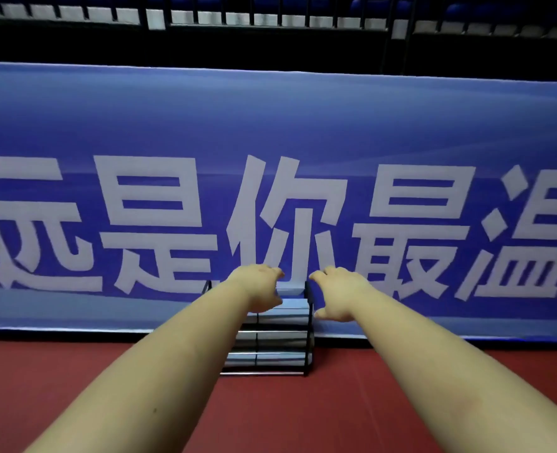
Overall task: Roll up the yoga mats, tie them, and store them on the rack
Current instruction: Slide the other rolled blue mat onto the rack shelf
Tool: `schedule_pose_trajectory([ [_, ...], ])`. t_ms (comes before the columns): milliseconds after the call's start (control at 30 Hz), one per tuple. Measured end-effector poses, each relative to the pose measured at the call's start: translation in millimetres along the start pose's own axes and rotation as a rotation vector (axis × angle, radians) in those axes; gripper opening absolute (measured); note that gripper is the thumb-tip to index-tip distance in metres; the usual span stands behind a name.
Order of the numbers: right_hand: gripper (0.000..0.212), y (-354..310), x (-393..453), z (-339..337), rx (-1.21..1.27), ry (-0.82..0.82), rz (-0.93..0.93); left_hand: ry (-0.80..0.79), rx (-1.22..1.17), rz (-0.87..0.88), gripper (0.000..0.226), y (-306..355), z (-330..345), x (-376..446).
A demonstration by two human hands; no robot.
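Low in the centre of the frame, rolled blue mats (pixel 272 338) are already filling the black rack (pixel 308 328), so storing is looking nearly done, while the left hand (pixel 261 289) and right hand (pixel 337 294) are hovering relaxed, grasping nothing, beside the top roll.

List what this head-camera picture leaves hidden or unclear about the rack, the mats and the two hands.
- Head view: the rack's left side is covered by the left hand and forearm.
- Rolled mats: ties too small and blurred to make out.
- Fingertips of both hands, including the right hand, point away; any contact with the top mat is unclear.
- Banner: text cut off at both edges.
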State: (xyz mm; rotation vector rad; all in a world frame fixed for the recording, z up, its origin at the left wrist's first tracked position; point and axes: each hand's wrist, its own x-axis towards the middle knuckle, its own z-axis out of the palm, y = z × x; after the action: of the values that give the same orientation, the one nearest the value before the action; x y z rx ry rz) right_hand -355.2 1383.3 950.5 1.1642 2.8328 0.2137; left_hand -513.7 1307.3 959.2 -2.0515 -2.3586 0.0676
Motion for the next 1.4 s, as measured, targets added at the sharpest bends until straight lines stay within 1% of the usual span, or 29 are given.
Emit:
schedule_pose_trajectory([
  [133,0.073,-62.7,-72.0,-16.6,0.009,-0.028,-0.034,-0.055,-0.055,-0.057,0.057,-7.4,2.2,-90.4],
  [300,0.073,-89.5,-153.4,-41.0,0.020,0.002,-0.012,0.016,-0.135,-0.041,0.059,16.0,-23.0,-173.5],
  [400,0.073,-103.5,-197.5,-45.9,0.110,0.024,-0.024,0.031,-0.129,-0.021,0.056,41.1,-27.5,-222.6],
  [500,0.076,-114.5,-240.4,-33.6,0.186,0.024,-0.037,0.042,-0.115,-0.048,0.053,66.0,-22.6,-266.3],
  [600,0.078,-120.2,-286.8,-8.5,0.174,-0.001,-0.057,-0.012,-0.112,-0.088,0.056,96.9,-5.1,-307.6],
  [667,0.079,-124.3,-320.9,6.9,0.170,-0.051,-0.057,-0.061,-0.101,-0.091,0.058,116.3,5.8,-334.8],
  [733,0.080,-127.0,-352.0,11.9,0.147,-0.070,-0.055,-0.085,-0.097,-0.075,0.059,132.5,12.1,-360.4],
  [833,0.076,-124.6,-394.0,1.8,0.154,-0.024,-0.019,-0.090,-0.084,-0.054,0.058,151.4,9.1,-391.4],
  [900,0.073,-124.6,-424.6,-5.1,0.147,0.000,0.023,-0.085,-0.061,-0.034,0.058,161.9,4.6,-410.6],
  [1033,0.073,-137.5,-492.6,-6.0,0.128,-0.018,0.150,-0.047,-0.040,0.062,0.055,183.1,-2.2,-459.5],
  [1133,0.075,-165.5,-549.3,-0.3,0.116,-0.030,0.244,-0.020,-0.040,0.132,0.055,191.6,11.9,-516.3],
  [1200,0.077,-194.0,-586.7,4.0,0.114,-0.080,0.286,-0.038,-0.057,0.155,0.058,189.9,27.9,-556.8],
  [1267,0.078,-223.5,-619.1,5.0,0.076,-0.136,0.282,-0.090,-0.092,0.162,0.061,188.3,43.9,-596.1],
  [1333,0.077,-244.9,-646.9,0.9,0.044,-0.146,0.259,-0.119,-0.102,0.170,0.062,190.8,49.3,-626.7],
  [1400,0.077,-258.1,-671.0,-5.4,0.043,-0.142,0.253,-0.100,-0.103,0.187,0.062,195.8,43.2,-649.3],
])
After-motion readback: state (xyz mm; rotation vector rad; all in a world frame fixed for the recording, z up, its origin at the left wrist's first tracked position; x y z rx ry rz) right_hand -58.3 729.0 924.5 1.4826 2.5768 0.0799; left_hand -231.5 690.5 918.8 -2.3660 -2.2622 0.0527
